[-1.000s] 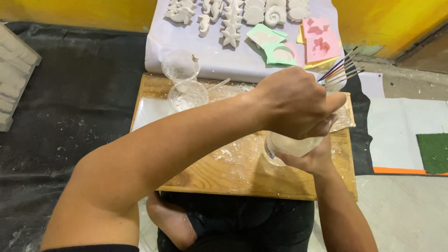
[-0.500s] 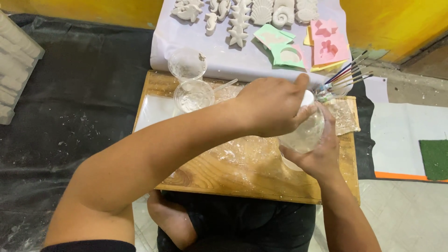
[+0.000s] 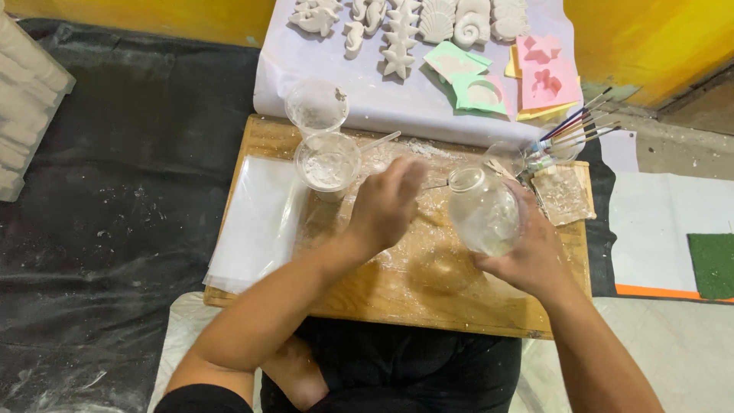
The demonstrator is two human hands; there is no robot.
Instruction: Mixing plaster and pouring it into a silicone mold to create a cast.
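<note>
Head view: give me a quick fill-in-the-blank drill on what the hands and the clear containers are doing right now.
1. The right hand grips a clear round jar above the ____ board.
2. The left hand holds ____.
3. The clear plastic cup with white powder stands on the wooden board, to the ____ of the left hand in the picture.
4. The white cast shell and starfish shapes lie on a ____ sheet.

Missing words: wooden; nothing; left; white

White plaster sea-shape casts [image 3: 413, 23] lie in rows on a pale sheet [image 3: 306, 69], beside green and pink foam moulds [image 3: 505, 76]. Paintbrushes [image 3: 581, 126] rest at the wooden board's [image 3: 428, 291] far right corner. Black sheeting [image 3: 115, 199] covers the floor.
</note>
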